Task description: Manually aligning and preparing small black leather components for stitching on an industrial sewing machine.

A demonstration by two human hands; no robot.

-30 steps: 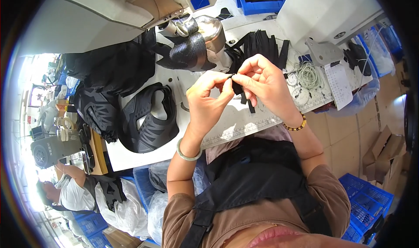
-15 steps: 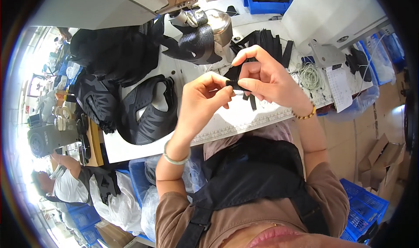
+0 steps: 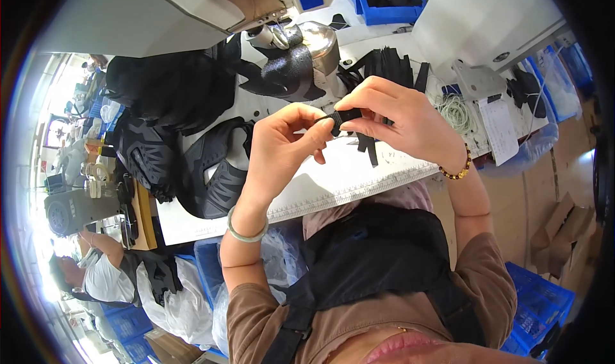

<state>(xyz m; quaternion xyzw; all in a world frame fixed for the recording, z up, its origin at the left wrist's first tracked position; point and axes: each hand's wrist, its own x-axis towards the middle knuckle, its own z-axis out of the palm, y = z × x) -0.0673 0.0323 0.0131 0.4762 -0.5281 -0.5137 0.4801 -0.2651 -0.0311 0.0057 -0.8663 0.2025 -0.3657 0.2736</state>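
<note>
The person's left hand point(image 3: 282, 145) and right hand point(image 3: 398, 117) met above the white, smooth-topped worktable point(image 3: 320, 181), with a short, narrow black strip of woven-looking textile point(image 3: 339, 118) between them. The left thumb and forefinger were pinched narrowly on its left end; the right thumb and fingers were drawn close together around its other end, partly hiding it.

The strip was probably very light, soft and pliable, with little risk of breaking, and its matt surface seemed unlikely to slip. A fingertip pinch near each end looked the surest hold, since a slack middle could twist or fold.

Beyond the right hand lay a fanned bundle of flat black strips point(image 3: 392, 64), straight-edged and seemingly of similar cloth. A loose coil of thin pale-green cord point(image 3: 455, 115) lay to the right. On the left, a black shoe upper with raised grey angular patterning point(image 3: 225, 190) curved around its opening, apparently stiffer than the strip. Farther back, a glossy, speckled black sheet piece point(image 3: 288, 72) draped beside a rounded, shiny metal post point(image 3: 322, 44).
</note>
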